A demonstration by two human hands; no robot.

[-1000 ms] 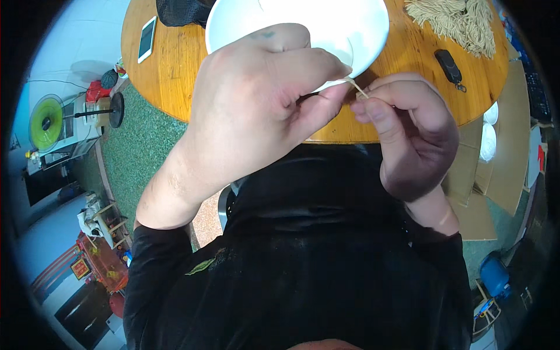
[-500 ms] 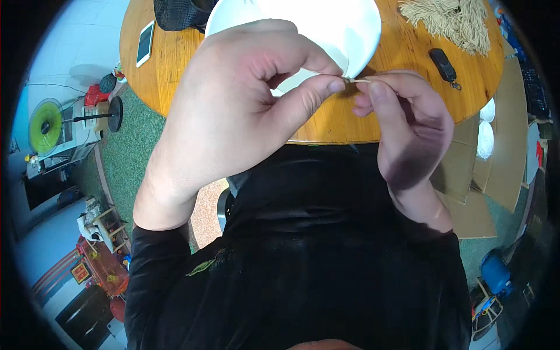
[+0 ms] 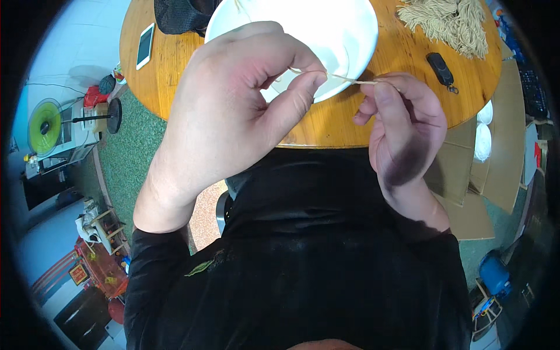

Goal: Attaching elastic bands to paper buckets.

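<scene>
A thin beige string (image 3: 352, 80) is stretched between my two hands over the near right rim of a white bowl (image 3: 326, 29). My left hand (image 3: 224, 111) is closed, its thumb and forefinger pinching one part of the string. My right hand (image 3: 408, 119) pinches the string between thumb and forefinger, the other fingers curled. Part of a thin strand also shows inside the bowl, beside my left fingers. Most of the bowl's near left side is hidden behind my left hand.
On the round wooden table (image 3: 326, 125) lie a bundle of beige yarn (image 3: 461, 29), a black key fob (image 3: 439, 69), a white phone (image 3: 145, 46) and a black mesh bag (image 3: 182, 14). Cardboard (image 3: 501, 128) covers floor at the right; a fan (image 3: 45, 125) stands left.
My left hand has moved slightly left, and a longer length of string now shows between the hands. My right hand has shifted a little left while keeping its pinch.
</scene>
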